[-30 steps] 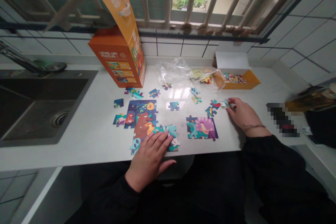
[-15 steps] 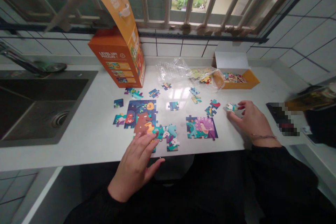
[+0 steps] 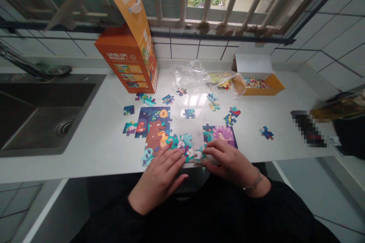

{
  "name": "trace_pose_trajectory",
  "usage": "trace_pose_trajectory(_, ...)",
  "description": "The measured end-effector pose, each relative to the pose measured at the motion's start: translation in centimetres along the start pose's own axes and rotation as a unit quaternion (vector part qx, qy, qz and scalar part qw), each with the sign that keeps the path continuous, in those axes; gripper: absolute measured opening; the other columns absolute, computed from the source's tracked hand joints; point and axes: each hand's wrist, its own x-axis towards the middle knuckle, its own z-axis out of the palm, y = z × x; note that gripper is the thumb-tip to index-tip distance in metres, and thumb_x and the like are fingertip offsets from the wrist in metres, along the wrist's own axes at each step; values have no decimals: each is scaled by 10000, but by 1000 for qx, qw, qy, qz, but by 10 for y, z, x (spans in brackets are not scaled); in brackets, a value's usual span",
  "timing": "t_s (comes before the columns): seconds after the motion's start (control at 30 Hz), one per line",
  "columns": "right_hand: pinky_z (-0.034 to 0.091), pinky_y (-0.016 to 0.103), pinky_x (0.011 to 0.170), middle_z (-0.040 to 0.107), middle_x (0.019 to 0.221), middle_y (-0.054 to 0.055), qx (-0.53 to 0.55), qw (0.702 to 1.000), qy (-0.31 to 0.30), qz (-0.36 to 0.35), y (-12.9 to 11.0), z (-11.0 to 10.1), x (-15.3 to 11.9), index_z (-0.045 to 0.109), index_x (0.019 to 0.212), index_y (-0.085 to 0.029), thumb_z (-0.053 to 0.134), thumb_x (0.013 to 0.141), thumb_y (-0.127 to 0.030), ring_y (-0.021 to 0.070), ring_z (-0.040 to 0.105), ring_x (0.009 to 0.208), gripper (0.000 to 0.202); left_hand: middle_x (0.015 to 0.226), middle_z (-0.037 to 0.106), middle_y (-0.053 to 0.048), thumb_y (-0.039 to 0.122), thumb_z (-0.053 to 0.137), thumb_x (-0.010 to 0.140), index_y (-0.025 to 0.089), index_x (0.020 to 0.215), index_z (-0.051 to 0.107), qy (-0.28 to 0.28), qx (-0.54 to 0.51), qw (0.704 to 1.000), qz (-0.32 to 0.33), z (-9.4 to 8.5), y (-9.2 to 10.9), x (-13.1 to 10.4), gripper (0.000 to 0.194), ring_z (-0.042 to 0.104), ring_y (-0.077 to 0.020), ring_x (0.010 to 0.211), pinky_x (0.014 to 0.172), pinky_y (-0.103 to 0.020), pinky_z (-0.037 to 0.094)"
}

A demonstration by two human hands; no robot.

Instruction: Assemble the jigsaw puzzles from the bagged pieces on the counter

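My right hand (image 3: pixel 232 163) pinches a puzzle piece (image 3: pixel 198 154) with a white figure on teal. That piece is at the right edge of the larger joined puzzle section (image 3: pixel 155 127), which shows a bear and a rabbit; whether they interlock I cannot tell. Over the lower part of this section lies my left hand (image 3: pixel 161 178), open, fingers stretched out and fingertips resting on the pieces. A smaller joined section (image 3: pixel 221 133) with a purple peacock is partly covered by my right hand. One dark blue piece (image 3: pixel 266 133) lies alone to the right.
Several loose pieces (image 3: pixel 189 113) are scattered behind the joined sections. An orange puzzle box (image 3: pixel 128 60) stands at the back left, beside the sink (image 3: pixel 98 91). Clear plastic wrapping (image 3: pixel 189 74) and an open yellow box (image 3: pixel 264 90) of pieces lie along the back.
My right hand has moved left from the far right of the counter, bringing the white-and-teal piece to the larger section. The dark blue piece on the right is now uncovered. My left hand has shifted slightly right.
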Motion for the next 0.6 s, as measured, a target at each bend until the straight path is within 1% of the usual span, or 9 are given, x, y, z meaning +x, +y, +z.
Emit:
trace_pose_trajectory(0.1, 614, 409, 910, 709, 1198, 113, -24, 1000, -6, -7, 0, 4, 4, 696, 1233, -234, 727, 994, -264, 250, 706, 1055, 243, 1599, 618, -142, 287, 633, 1073, 190, 1578, 558, -14, -4, 1000, 15, 8, 7, 4, 520, 579, -313, 1489, 1303, -595, 428)
trace_pose_trajectory(0.23, 569, 388, 890, 706, 1169, 89, -56, 998, -20, -18, -2, 2, 9, 740, 1204, -258, 725, 1003, -272, 228, 684, 1000, 202, 1598, 618, -142, 279, 629, 1070, 181, 1594, 541, -16, -5, 1000, 4, 15, 9, 3, 540, 586, -305, 1480, 1285, -570, 454)
trace_pose_trajectory(0.33, 548, 394, 894, 701, 1174, 83, -71, 997, -35, -17, -4, 1, 11, 748, 1209, -272, 731, 1001, -277, 235, 670, 1005, 210, 1597, 620, -138, 277, 619, 1075, 165, 1563, 564, -17, -4, 1000, 2, 16, 8, 2, 504, 589, -304, 1473, 1273, -564, 467)
trace_pose_trajectory(0.43, 538, 389, 869, 696, 1168, 86, -86, 995, -45, -10, -6, -1, 12, 745, 1199, -262, 728, 1000, -266, 237, 662, 988, 199, 1598, 617, -139, 285, 610, 1081, 159, 1541, 579, -22, 1, 1000, 2, 16, 9, 3, 478, 588, -304, 1468, 1269, -561, 467)
trace_pose_trajectory(0.53, 532, 369, 854, 693, 1151, 76, -89, 995, -45, -8, -6, -5, 14, 743, 1192, -268, 729, 1001, -248, 222, 657, 967, 192, 1581, 623, -140, 306, 626, 1073, 180, 1548, 577, -27, 6, 1000, -7, 17, 11, 5, 494, 594, -313, 1451, 1262, -572, 470)
trace_pose_trajectory(0.6, 535, 369, 866, 697, 1161, 68, -86, 995, -47, -11, -6, -7, 15, 742, 1188, -275, 740, 997, -242, 221, 657, 982, 194, 1568, 626, -142, 323, 642, 1065, 206, 1553, 580, -34, 12, 999, -12, 18, 13, 6, 506, 590, -332, 1443, 1262, -605, 459)
